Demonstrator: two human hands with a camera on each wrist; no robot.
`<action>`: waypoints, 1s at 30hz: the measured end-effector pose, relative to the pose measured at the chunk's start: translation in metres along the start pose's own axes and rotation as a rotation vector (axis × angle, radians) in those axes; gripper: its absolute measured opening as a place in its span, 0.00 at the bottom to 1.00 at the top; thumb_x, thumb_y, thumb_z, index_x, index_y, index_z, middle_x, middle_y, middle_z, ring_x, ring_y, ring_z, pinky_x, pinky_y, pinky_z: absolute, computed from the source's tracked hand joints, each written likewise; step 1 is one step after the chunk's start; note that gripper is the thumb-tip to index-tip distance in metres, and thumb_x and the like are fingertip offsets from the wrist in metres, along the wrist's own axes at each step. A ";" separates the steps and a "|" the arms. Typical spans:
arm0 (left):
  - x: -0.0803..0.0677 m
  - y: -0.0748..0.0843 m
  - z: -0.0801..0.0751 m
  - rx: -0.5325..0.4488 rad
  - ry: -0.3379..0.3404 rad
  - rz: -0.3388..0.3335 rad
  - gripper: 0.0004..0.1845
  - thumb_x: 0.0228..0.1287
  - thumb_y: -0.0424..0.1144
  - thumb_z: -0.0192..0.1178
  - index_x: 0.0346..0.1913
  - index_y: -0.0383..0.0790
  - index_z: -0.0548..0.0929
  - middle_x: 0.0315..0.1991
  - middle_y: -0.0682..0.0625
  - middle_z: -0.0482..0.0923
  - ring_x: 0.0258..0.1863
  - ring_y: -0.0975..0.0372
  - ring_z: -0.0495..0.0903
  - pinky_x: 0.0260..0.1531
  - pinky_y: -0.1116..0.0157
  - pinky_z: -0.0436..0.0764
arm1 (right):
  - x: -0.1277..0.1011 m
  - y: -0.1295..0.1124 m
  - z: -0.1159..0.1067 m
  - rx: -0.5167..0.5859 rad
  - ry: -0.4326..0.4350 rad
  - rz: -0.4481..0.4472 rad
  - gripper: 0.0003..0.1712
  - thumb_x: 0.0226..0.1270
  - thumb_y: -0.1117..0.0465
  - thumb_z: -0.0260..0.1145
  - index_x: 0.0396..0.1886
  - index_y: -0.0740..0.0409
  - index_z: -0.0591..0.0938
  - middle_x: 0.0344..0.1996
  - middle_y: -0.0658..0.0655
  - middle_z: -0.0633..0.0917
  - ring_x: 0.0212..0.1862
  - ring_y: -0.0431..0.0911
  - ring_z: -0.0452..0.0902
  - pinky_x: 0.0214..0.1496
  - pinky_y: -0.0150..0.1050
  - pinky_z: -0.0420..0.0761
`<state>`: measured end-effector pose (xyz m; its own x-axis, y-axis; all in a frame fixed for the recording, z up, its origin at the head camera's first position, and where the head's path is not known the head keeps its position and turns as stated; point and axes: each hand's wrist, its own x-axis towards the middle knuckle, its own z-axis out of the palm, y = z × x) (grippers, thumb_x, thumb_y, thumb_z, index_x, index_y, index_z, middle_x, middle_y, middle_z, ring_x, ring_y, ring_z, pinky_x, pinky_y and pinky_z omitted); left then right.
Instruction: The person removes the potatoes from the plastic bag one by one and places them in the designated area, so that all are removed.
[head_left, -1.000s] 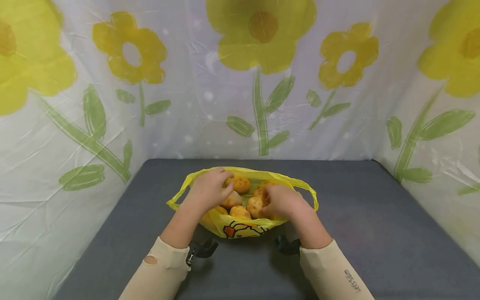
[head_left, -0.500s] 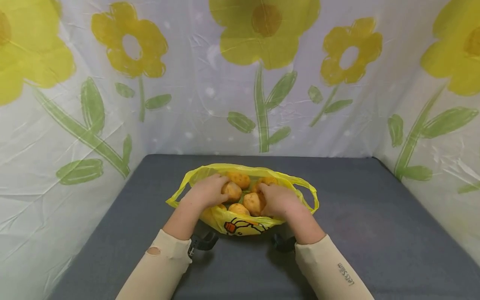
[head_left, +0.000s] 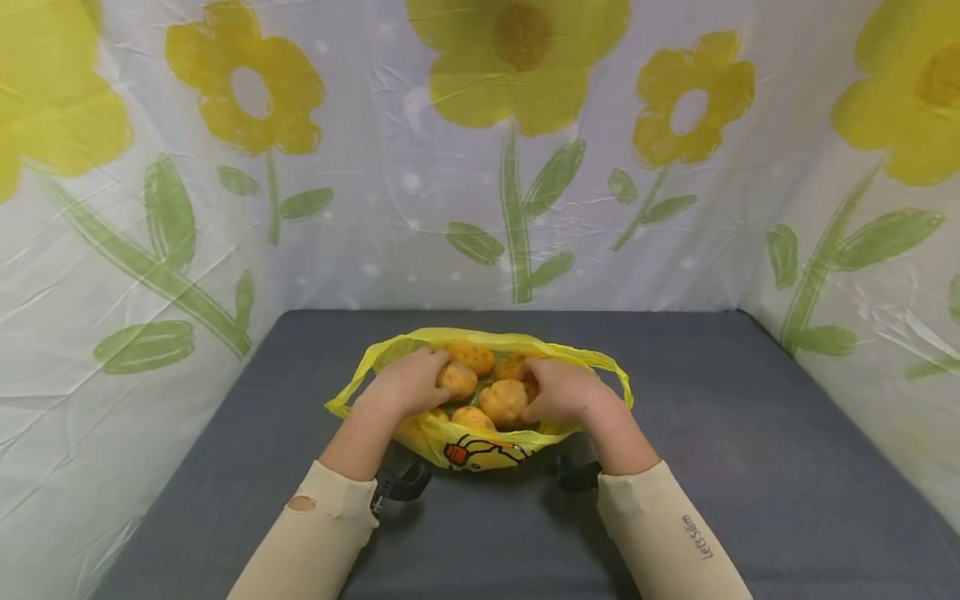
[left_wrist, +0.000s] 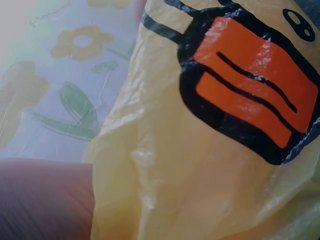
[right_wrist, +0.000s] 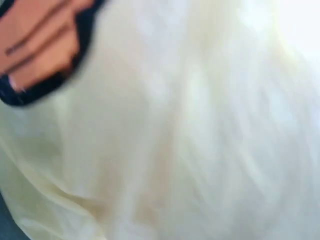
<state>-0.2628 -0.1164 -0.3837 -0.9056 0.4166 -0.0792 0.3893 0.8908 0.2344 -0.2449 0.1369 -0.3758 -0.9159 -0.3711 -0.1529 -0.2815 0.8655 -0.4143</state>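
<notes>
A thin yellow plastic bag (head_left: 427, 442) with a printed duck face lies open on the dark table, several potatoes inside. My left hand (head_left: 401, 385) reaches in from the left, thumb and fingers curled round a potato (head_left: 457, 381). From the right, my right hand (head_left: 564, 390) reaches in and grips a potato (head_left: 504, 402) at its right side; its fingertips are partly hidden. Other potatoes (head_left: 472, 418) lie near the front rim and at the back. In the wrist views the bag's wall (left_wrist: 150, 165) covers the fingers and the potatoes.
Loop handles (head_left: 624, 387) stick out at both ends of the bag. The dark grey table (head_left: 720, 433) extends around it. A white sheet with printed yellow flowers (head_left: 517, 208) closes off the back and both sides.
My left hand has lowered into the bag and closed round a potato, which has shifted slightly up and left. My right hand stays at its potato, its fingers slightly shifted. The view has tilted slightly.
</notes>
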 end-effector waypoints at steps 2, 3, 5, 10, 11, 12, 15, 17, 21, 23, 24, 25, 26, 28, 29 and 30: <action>-0.001 0.000 0.000 0.001 -0.002 -0.002 0.32 0.73 0.48 0.64 0.73 0.37 0.71 0.68 0.36 0.71 0.63 0.44 0.75 0.58 0.46 0.76 | -0.002 0.003 -0.005 0.049 -0.006 -0.021 0.27 0.55 0.55 0.78 0.55 0.51 0.81 0.43 0.49 0.82 0.42 0.47 0.77 0.45 0.46 0.78; -0.001 -0.001 0.000 0.001 -0.004 -0.003 0.32 0.73 0.47 0.64 0.74 0.37 0.71 0.68 0.36 0.71 0.63 0.43 0.75 0.58 0.46 0.76 | -0.003 0.005 -0.007 0.075 -0.010 -0.036 0.28 0.56 0.55 0.78 0.56 0.51 0.81 0.43 0.49 0.82 0.42 0.47 0.77 0.45 0.46 0.77; -0.001 -0.001 0.000 0.007 -0.007 -0.002 0.32 0.73 0.47 0.64 0.74 0.36 0.70 0.68 0.35 0.70 0.63 0.43 0.75 0.58 0.46 0.76 | -0.005 0.008 -0.011 0.126 -0.013 -0.061 0.29 0.57 0.55 0.77 0.59 0.51 0.81 0.44 0.50 0.82 0.42 0.47 0.77 0.45 0.45 0.78; 0.000 -0.001 0.002 0.013 -0.002 0.003 0.32 0.74 0.47 0.62 0.74 0.36 0.70 0.67 0.35 0.71 0.62 0.44 0.75 0.57 0.46 0.77 | -0.012 0.012 -0.022 0.220 -0.018 -0.104 0.30 0.60 0.52 0.77 0.62 0.52 0.81 0.47 0.51 0.82 0.45 0.48 0.79 0.48 0.45 0.79; 0.001 -0.002 0.002 0.012 0.000 0.003 0.32 0.74 0.47 0.62 0.74 0.36 0.70 0.67 0.35 0.71 0.62 0.44 0.75 0.57 0.46 0.77 | -0.014 0.012 -0.024 0.229 -0.013 -0.109 0.30 0.61 0.51 0.76 0.62 0.52 0.81 0.47 0.51 0.82 0.46 0.48 0.79 0.48 0.45 0.79; 0.001 -0.002 0.002 0.012 0.002 0.003 0.32 0.74 0.47 0.62 0.74 0.36 0.70 0.67 0.35 0.71 0.62 0.44 0.76 0.57 0.46 0.77 | -0.016 0.012 -0.027 0.239 -0.009 -0.119 0.29 0.62 0.51 0.76 0.62 0.52 0.81 0.47 0.52 0.83 0.46 0.49 0.79 0.48 0.45 0.80; 0.002 -0.002 0.002 0.019 0.009 0.003 0.32 0.74 0.48 0.62 0.74 0.36 0.70 0.67 0.35 0.71 0.62 0.44 0.76 0.57 0.46 0.77 | -0.022 0.013 -0.035 0.236 0.022 -0.135 0.27 0.65 0.49 0.74 0.61 0.52 0.82 0.47 0.51 0.83 0.46 0.50 0.79 0.48 0.46 0.80; 0.002 -0.001 0.002 0.026 0.012 0.010 0.32 0.74 0.47 0.61 0.73 0.35 0.70 0.67 0.35 0.71 0.62 0.44 0.76 0.57 0.46 0.77 | -0.026 0.013 -0.041 0.232 0.048 -0.130 0.28 0.66 0.47 0.73 0.62 0.51 0.82 0.49 0.51 0.83 0.48 0.50 0.80 0.49 0.46 0.79; 0.002 0.001 0.001 0.032 0.034 0.028 0.29 0.74 0.46 0.61 0.71 0.36 0.73 0.63 0.36 0.73 0.60 0.44 0.77 0.57 0.46 0.77 | -0.036 0.014 -0.052 0.245 0.092 -0.088 0.33 0.65 0.44 0.73 0.67 0.50 0.80 0.57 0.53 0.82 0.54 0.51 0.80 0.54 0.49 0.80; 0.002 0.001 0.000 0.029 0.048 0.042 0.23 0.75 0.44 0.60 0.67 0.38 0.77 0.59 0.38 0.76 0.55 0.46 0.78 0.53 0.48 0.79 | -0.040 0.015 -0.057 0.260 0.112 -0.078 0.35 0.64 0.43 0.73 0.68 0.51 0.79 0.59 0.54 0.81 0.57 0.51 0.79 0.55 0.50 0.80; 0.002 0.002 0.000 0.028 0.055 0.050 0.20 0.75 0.43 0.60 0.64 0.39 0.78 0.56 0.39 0.76 0.53 0.47 0.79 0.51 0.49 0.79 | -0.042 0.016 -0.058 0.265 0.122 -0.075 0.35 0.64 0.43 0.73 0.68 0.51 0.78 0.60 0.54 0.81 0.58 0.52 0.78 0.55 0.50 0.80; 0.001 0.002 0.000 0.026 0.059 0.058 0.17 0.75 0.43 0.60 0.61 0.40 0.79 0.53 0.41 0.77 0.50 0.48 0.80 0.49 0.50 0.80 | -0.044 0.016 -0.060 0.275 0.132 -0.077 0.35 0.64 0.43 0.74 0.68 0.51 0.79 0.60 0.54 0.81 0.58 0.52 0.78 0.54 0.50 0.80; 0.001 0.003 0.000 0.026 0.063 0.065 0.15 0.75 0.43 0.61 0.59 0.41 0.80 0.51 0.42 0.77 0.48 0.50 0.80 0.47 0.51 0.80 | -0.046 0.018 -0.062 0.277 0.142 -0.079 0.34 0.64 0.43 0.74 0.67 0.50 0.79 0.60 0.53 0.81 0.57 0.51 0.79 0.54 0.50 0.81; 0.000 0.003 0.000 0.025 0.063 0.076 0.12 0.75 0.42 0.61 0.55 0.43 0.81 0.48 0.44 0.76 0.43 0.52 0.79 0.43 0.53 0.80 | -0.049 0.021 -0.064 0.281 0.166 -0.089 0.33 0.65 0.43 0.74 0.66 0.50 0.80 0.58 0.53 0.82 0.56 0.50 0.79 0.53 0.49 0.80; 0.000 0.004 0.000 0.023 0.062 0.079 0.12 0.75 0.42 0.62 0.55 0.43 0.81 0.48 0.44 0.76 0.43 0.52 0.79 0.43 0.54 0.80 | -0.051 0.023 -0.065 0.285 0.174 -0.094 0.33 0.65 0.43 0.73 0.66 0.50 0.80 0.57 0.52 0.82 0.55 0.50 0.79 0.52 0.49 0.80; -0.001 0.004 0.000 0.022 0.059 0.081 0.12 0.75 0.42 0.62 0.55 0.43 0.82 0.48 0.44 0.76 0.43 0.53 0.79 0.43 0.54 0.80 | -0.052 0.025 -0.066 0.289 0.184 -0.097 0.32 0.66 0.43 0.73 0.66 0.51 0.80 0.56 0.52 0.82 0.54 0.50 0.80 0.52 0.49 0.80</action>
<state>-0.2608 -0.1132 -0.3824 -0.8790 0.4768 -0.0034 0.4649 0.8585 0.2167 -0.2232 0.2001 -0.3189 -0.9324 -0.3576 0.0526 -0.3012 0.6883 -0.6599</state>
